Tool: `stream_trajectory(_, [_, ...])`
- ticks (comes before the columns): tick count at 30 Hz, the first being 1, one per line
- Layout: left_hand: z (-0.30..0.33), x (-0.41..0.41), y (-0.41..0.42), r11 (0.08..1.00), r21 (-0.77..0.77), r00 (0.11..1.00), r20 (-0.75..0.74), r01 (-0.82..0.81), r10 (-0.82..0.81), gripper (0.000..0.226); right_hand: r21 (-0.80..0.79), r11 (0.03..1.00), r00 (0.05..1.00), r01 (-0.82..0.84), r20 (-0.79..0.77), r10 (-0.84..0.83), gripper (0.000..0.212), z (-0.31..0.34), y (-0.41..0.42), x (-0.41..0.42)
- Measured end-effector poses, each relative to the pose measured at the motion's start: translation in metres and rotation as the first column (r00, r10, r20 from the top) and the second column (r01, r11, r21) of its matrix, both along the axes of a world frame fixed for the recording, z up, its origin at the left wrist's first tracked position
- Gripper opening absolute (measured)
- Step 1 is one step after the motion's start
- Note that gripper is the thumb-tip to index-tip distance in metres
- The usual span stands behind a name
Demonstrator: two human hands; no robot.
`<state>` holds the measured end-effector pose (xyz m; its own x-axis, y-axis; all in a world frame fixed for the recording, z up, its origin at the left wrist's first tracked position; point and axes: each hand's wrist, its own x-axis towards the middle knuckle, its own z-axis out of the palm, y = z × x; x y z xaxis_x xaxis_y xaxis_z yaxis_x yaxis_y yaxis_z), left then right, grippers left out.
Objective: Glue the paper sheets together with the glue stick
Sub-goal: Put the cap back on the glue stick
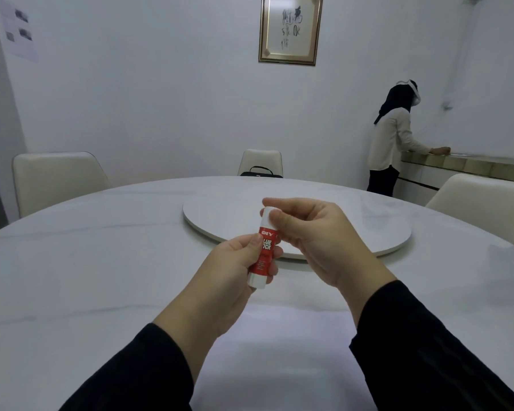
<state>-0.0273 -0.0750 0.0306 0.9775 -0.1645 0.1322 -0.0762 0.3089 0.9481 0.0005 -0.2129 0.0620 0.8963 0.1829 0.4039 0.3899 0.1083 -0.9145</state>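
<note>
A red and white glue stick [264,253] stands almost upright in the air above the table, its white cap on top. My left hand [220,280] grips its red body and white base. My right hand [312,232] pinches the white cap between thumb and fingers. White paper sheets [279,357] lie flat on the table below my forearms, partly hidden by my dark sleeves.
The round white marble table [72,277] carries a raised turntable [368,229] at its middle. Cream chairs [57,179] stand around it, one with a black bag [261,171]. A person [393,137] stands at a counter at the back right.
</note>
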Motion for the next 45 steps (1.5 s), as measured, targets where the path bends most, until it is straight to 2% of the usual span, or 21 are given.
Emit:
stream_trajectory(3, [0.0,-0.003,-0.004,1.0,-0.002,1.0,0.008,-0.028,0.028,0.027,-0.082,0.984,0.987,0.16,0.027,-0.159,0.033,-0.001,0.005,0.002])
stream_trajectory(4, [0.0,-0.003,-0.005,0.999,-0.016,1.0,0.005,-0.029,0.029,0.027,-0.08,0.984,0.987,0.162,0.015,-0.161,0.035,0.0,0.004,0.003])
stream_trajectory(6, [0.001,-0.004,-0.007,0.998,-0.059,1.0,-0.012,-0.024,0.023,0.027,0.011,0.998,0.996,0.065,-0.061,-0.064,0.032,0.0,0.0,0.003])
stream_trajectory(8, [0.002,-0.005,-0.005,0.996,-0.089,1.0,-0.022,-0.018,0.016,0.026,0.131,0.991,0.994,-0.022,-0.105,0.036,0.019,0.0,-0.002,0.0])
stream_trajectory(14, [0.002,-0.006,-0.005,0.995,-0.094,1.0,-0.012,-0.015,0.014,0.027,0.197,0.98,0.997,0.011,-0.078,0.005,0.003,-0.004,0.007,0.0])
stream_trajectory(18, [0.003,-0.005,-0.003,0.993,-0.121,1.0,-0.019,-0.003,0.001,0.025,0.245,0.968,0.994,-0.06,-0.072,0.08,0.014,-0.006,0.004,0.0])
stream_trajectory(22, [0.001,-0.005,-0.001,0.995,-0.089,0.999,0.01,0.04,-0.04,0.026,0.176,0.984,0.999,0.036,-0.034,-0.03,0.015,-0.008,0.009,0.001])
stream_trajectory(25, [0.002,-0.003,0.002,0.99,-0.13,0.998,0.008,0.062,-0.062,0.024,0.208,0.978,0.999,-0.021,-0.036,0.029,0.026,-0.006,0.005,0.001])
stream_trajectory(27, [0.003,-0.002,0.003,0.987,-0.143,0.997,0.005,0.078,-0.078,0.023,0.225,0.973,0.998,-0.046,-0.02,0.051,0.018,-0.006,0.003,0.0])
stream_trajectory(29, [0.002,-0.002,0.002,0.985,-0.134,0.995,0.01,0.104,-0.104,0.023,0.207,0.978,1.0,0.027,0.0,-0.028,0.007,-0.008,0.006,0.001])
stream_trajectory(31, [0.001,-0.002,0.002,0.989,-0.109,0.995,0.011,0.103,-0.103,0.023,0.171,0.981,0.995,0.091,0.022,-0.097,0.012,-0.007,0.008,0.001])
stream_trajectory(33, [0.002,-0.001,0.004,0.988,-0.121,0.995,0.007,0.1,-0.1,0.023,0.128,0.989,0.997,0.066,0.029,-0.071,0.021,-0.007,0.006,0.0])
stream_trajectory(36, [0.004,0.0,0.007,0.982,-0.157,0.994,-0.01,0.103,-0.106,0.023,0.154,0.988,1.0,-0.012,0.017,0.01,0.015,-0.006,0.0,0.0])
stream_trajectory(39, [0.003,0.0,0.007,0.981,-0.148,0.991,-0.019,0.126,-0.13,0.024,0.169,0.985,0.999,0.036,0.031,-0.042,0.007,-0.008,0.003,0.0])
stream_trajectory(41, [0.003,0.001,0.008,0.981,-0.148,0.991,-0.029,0.128,-0.134,0.023,0.146,0.987,0.996,0.072,0.045,-0.079,0.014,-0.007,0.004,-0.001])
stream_trajectory(45, [0.003,0.002,0.01,0.97,-0.196,0.987,-0.039,0.143,-0.153,0.021,0.158,0.987,0.999,0.003,0.053,-0.012,0.012,-0.008,0.0,-0.002])
